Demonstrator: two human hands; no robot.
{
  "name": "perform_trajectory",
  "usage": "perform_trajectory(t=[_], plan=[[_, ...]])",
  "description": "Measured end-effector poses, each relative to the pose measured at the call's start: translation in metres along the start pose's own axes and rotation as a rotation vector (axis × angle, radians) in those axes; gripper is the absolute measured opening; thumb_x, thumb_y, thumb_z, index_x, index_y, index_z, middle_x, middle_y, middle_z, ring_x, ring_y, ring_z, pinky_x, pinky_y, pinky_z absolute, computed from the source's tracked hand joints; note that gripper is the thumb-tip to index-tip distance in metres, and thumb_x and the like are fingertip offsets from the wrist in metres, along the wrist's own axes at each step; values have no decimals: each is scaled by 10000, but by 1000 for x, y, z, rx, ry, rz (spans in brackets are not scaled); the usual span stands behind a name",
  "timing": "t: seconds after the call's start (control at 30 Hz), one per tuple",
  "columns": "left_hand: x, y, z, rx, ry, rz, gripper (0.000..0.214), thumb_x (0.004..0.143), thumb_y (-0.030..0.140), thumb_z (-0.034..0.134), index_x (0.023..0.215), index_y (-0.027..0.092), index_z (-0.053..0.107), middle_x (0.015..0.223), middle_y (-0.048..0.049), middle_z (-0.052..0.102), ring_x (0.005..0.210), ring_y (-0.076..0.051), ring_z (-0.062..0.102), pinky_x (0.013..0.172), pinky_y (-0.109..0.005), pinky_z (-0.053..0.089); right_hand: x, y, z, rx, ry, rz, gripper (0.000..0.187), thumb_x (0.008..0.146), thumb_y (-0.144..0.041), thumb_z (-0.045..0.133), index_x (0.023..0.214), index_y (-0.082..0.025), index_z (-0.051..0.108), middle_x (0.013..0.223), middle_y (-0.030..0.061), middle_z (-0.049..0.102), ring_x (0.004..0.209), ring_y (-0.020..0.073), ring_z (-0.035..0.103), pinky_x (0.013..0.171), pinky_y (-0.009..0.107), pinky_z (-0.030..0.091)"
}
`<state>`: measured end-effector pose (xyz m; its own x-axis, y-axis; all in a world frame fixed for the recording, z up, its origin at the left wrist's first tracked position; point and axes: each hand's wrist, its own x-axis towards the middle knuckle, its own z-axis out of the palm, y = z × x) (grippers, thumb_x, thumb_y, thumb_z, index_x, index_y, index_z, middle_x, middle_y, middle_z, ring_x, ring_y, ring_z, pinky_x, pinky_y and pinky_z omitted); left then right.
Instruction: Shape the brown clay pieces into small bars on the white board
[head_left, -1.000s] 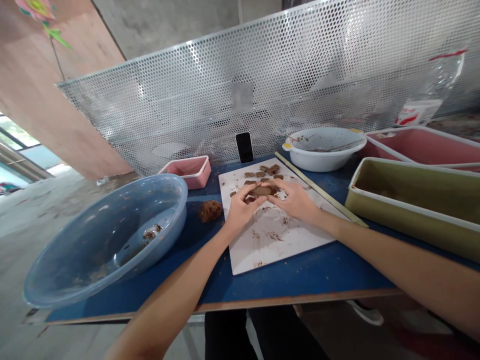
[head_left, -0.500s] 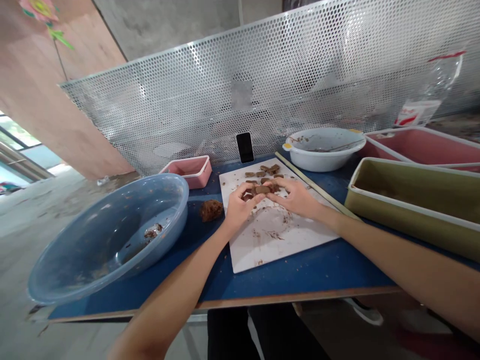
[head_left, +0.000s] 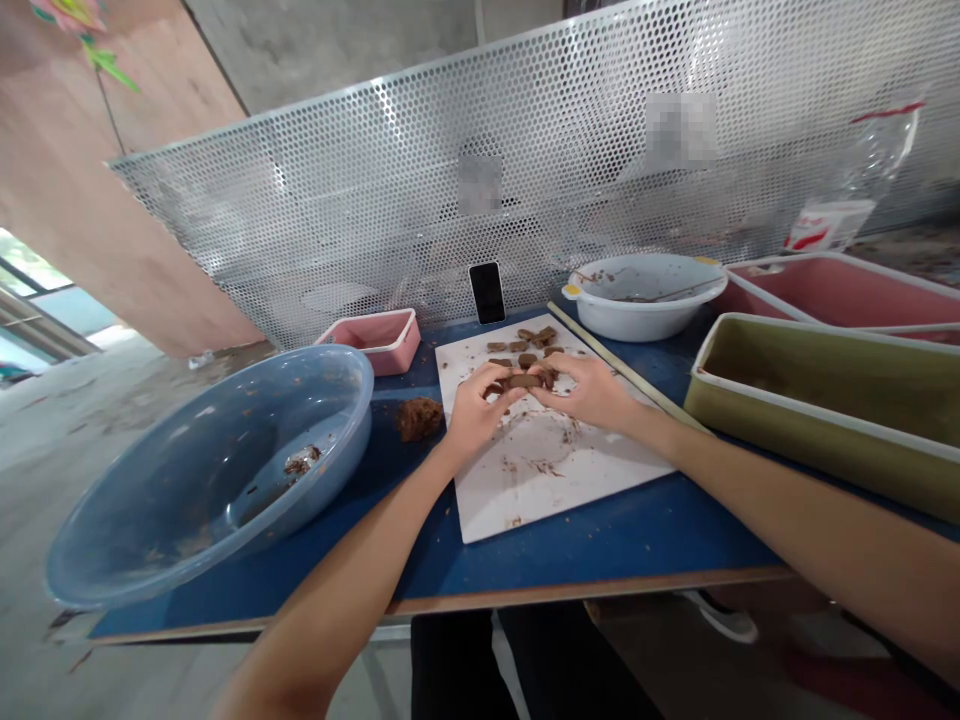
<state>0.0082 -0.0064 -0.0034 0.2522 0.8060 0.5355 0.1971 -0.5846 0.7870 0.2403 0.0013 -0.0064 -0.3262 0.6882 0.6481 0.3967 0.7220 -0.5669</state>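
Between my two hands is a small brown clay-like block (head_left: 524,381), pinched at its ends just above a white board (head_left: 510,500). My left hand (head_left: 480,400) closes on its left end with thumb and fingers. On the other end, my right hand (head_left: 581,388) grips in the same way. Several similar brown pieces (head_left: 517,346) lie on the board behind my hands, some partly hidden by my fingers. Brown crumbs and smears mark the board's near half. Left of the board sits a rough brown lump (head_left: 418,419) on the blue table (head_left: 600,545).
A large blue basin (head_left: 225,450) stands at the left, a small pink tub (head_left: 390,342) behind it. A phone (head_left: 487,292) leans upright against a perforated metal panel (head_left: 337,200). At the right are a pale stick (head_left: 622,365), white basin (head_left: 645,315), green trough (head_left: 810,430) and pink trough (head_left: 885,290).
Both hands stay on the brown block, which now looks slightly longer and flatter between my fingers. The whole view has shifted a little.
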Motion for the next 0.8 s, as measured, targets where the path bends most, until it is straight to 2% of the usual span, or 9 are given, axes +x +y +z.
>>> perform_trajectory(t=[0.3, 0.5, 0.63, 0.8], plan=[[1, -4, -1, 37, 3, 50, 445, 962, 638, 857, 1023, 199, 810, 1115, -101, 799, 926, -189, 729, 790, -295, 594, 0, 4, 1, -33, 10, -37, 211, 986, -419, 752, 1077, -233, 791, 950, 41, 810, 821, 213, 742, 814, 354, 599], [-1, -6, 0, 6, 35, 29, 405, 960, 600, 868, 1061, 210, 828, 1150, -112, 820, 953, -203, 754, 795, -301, 615, -1, 5, -1, -9, 4, -51, 241, 1019, -432, 745, 1142, -234, 804, 1004, 59, 821, 871, 234, 768, 855, 384, 623], [1, -9, -2, -72, 150, -29, 389, 979, 557, 850, 1168, 216, 839, 1217, -122, 842, 974, -218, 780, 830, -327, 640, 0, 5, -5, 13, 8, 19, 378, 1071, -457, 694, 1364, -233, 774, 1066, 86, 833, 949, 273, 805, 939, 440, 654], [9, -15, -11, -147, 373, -74, 459, 979, 535, 857, 1314, 226, 810, 1217, -106, 849, 955, -210, 788, 898, -357, 651, 2, 10, -2, -89, 39, 4, 325, 1087, -376, 640, 1359, -254, 772, 1122, 97, 807, 1001, 296, 791, 1000, 510, 659]])
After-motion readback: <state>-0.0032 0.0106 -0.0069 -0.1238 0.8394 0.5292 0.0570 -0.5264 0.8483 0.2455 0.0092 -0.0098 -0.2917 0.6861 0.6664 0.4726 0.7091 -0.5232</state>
